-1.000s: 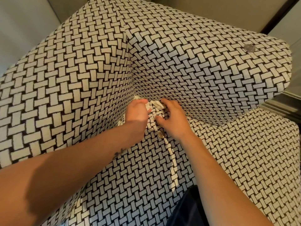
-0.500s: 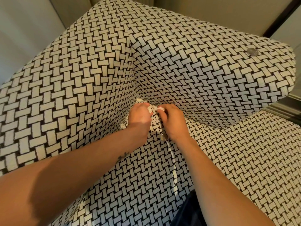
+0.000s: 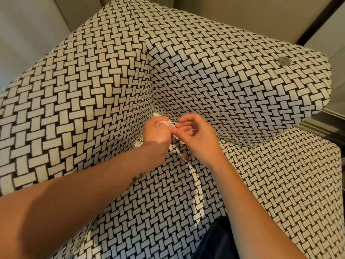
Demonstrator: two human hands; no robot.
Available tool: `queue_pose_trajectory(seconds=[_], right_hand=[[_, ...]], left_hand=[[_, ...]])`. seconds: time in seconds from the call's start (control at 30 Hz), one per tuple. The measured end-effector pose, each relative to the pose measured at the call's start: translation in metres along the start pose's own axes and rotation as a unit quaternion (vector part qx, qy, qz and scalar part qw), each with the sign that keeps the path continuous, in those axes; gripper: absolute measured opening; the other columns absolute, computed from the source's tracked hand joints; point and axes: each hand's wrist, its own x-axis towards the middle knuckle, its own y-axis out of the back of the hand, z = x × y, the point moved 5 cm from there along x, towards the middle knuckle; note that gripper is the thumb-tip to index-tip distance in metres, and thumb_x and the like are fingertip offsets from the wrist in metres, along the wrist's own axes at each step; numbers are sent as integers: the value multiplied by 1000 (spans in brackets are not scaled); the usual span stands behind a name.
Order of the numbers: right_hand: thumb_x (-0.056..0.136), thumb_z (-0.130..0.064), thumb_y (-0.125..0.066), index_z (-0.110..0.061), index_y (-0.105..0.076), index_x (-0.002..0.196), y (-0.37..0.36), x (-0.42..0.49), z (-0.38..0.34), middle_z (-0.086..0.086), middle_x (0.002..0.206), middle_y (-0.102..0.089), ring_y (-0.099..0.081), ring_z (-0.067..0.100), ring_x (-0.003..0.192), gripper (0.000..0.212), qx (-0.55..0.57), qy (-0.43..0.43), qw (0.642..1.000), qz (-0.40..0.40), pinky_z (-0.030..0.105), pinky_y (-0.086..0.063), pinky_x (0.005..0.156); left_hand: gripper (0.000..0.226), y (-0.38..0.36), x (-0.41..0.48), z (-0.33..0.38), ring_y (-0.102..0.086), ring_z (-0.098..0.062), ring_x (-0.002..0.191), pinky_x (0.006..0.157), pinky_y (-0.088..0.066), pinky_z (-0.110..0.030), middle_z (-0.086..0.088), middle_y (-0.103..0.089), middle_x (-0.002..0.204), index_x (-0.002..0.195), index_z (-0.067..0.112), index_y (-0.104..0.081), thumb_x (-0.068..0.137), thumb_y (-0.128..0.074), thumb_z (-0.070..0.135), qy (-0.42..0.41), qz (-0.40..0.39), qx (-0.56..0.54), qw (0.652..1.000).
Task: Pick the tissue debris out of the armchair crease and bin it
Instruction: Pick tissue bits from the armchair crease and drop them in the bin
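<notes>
The armchair [image 3: 93,94] is covered in black-and-white basket-weave fabric. Both hands meet at the inner corner where back, armrest and seat join. My left hand [image 3: 155,132] is curled round a wad of white tissue debris [image 3: 164,123] that peeks out at its top. My right hand [image 3: 196,136] sits right beside it, fingers bent, pinching a small white tissue scrap [image 3: 192,129] at its fingertips. More white scraps [image 3: 183,156] lie along the seat crease just below the hands. No bin is in view.
The armrest [image 3: 242,81] on the right carries a round grey coin-like disc [image 3: 283,61] on top. The seat cushion [image 3: 280,184] spreads to the right. A dark blue garment [image 3: 214,242] shows at the bottom edge. Pale walls stand behind the chair.
My right hand has lifted off the seat crease and turned toward my left hand with a scrap at its fingertips. My left hand stays at the corner, holding its wad.
</notes>
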Motion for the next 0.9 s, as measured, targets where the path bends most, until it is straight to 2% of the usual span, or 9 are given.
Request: queue_pose_trajectory(seconds=[0.1, 0.17, 0.23, 0.33, 0.43, 0.57, 0.73, 0.83, 0.9], right_hand=[[94, -34, -69, -22, -63, 124, 13, 5, 13, -8, 115, -66, -61, 4, 103, 33, -183, 12, 982, 52, 27, -54, 89], [94, -47, -66, -19, -57, 135, 14, 7, 22, -1, 126, -64, -54, 17, 120, 51, -340, -17, 939, 54, 36, -52, 93], [89, -57, -67, -12, -56, 134, 13, 8, 26, 7, 126, -64, -50, 26, 124, 64, -420, -60, 905, 44, 38, -47, 90], [85, -63, -68, -8, -58, 131, 9, 10, 28, 11, 126, -64, -50, 29, 124, 73, -434, -65, 898, 29, 38, -44, 96], [82, -62, -71, -11, -51, 144, 3, 15, 30, 10, 139, -58, -45, 26, 134, 83, -386, -62, 920, 19, 38, -42, 104], [81, -61, -73, -18, -46, 150, -5, 19, 37, 4, 147, -52, -38, 21, 139, 86, -320, -45, 946, 19, 40, -41, 107], [86, -56, -70, -29, -59, 139, -15, 29, 40, -10, 141, -57, -43, 21, 126, 61, -330, 15, 944, 3, 41, -35, 104], [86, -45, -74, -24, -71, 119, -18, 32, 38, -8, 123, -64, -48, 22, 116, 40, -318, 53, 946, 14, 35, -37, 97], [87, -39, -76, -21, -70, 114, -20, 32, 37, -6, 118, -63, -50, 19, 113, 34, -321, 76, 944, 13, 30, -39, 96]], left_hand=[[35, 2, 2, 0, -68, -16, 102, 94, -57, -34, 8, -57, 93, 121, 17, -62, 102, -41, -4, 1, 23, -19, 1000], [37, 1, 1, 0, -67, -17, 103, 95, -57, -35, 9, -58, 93, 124, 19, -60, 101, -40, -3, 1, 24, -14, 1000], [39, 1, 1, 0, -65, -16, 99, 96, -54, -37, 10, -58, 91, 128, 21, -57, 102, -38, -2, 1, 26, -8, 1000], [41, 1, 2, -1, -65, -16, 107, 102, -53, -39, 13, -57, 90, 131, 22, -54, 103, -37, -2, 6, 22, -16, 1000], [45, -1, 3, -3, -64, -19, 114, 106, -50, -41, 13, -58, 92, 131, 24, -54, 101, -38, -5, 5, 14, -27, 1000], [47, 0, 4, 0, -65, -20, 112, 101, -54, -39, 7, -59, 96, 128, 21, -55, 97, -34, -7, 2, 19, -42, 999], [44, 0, 1, 3, -67, -20, 110, 76, -55, -25, -6, -60, 113, 120, 18, -54, 96, -29, -9, 5, 23, -77, 997], [43, 0, 1, 4, -66, -20, 108, 69, -53, -21, -8, -60, 114, 120, 16, -54, 97, -28, -10, 4, 24, -87, 996], [44, 0, 1, 3, -66, -20, 109, 71, -54, -22, -11, -60, 120, 119, 15, -54, 96, -27, -10, 4, 24, -86, 996]])
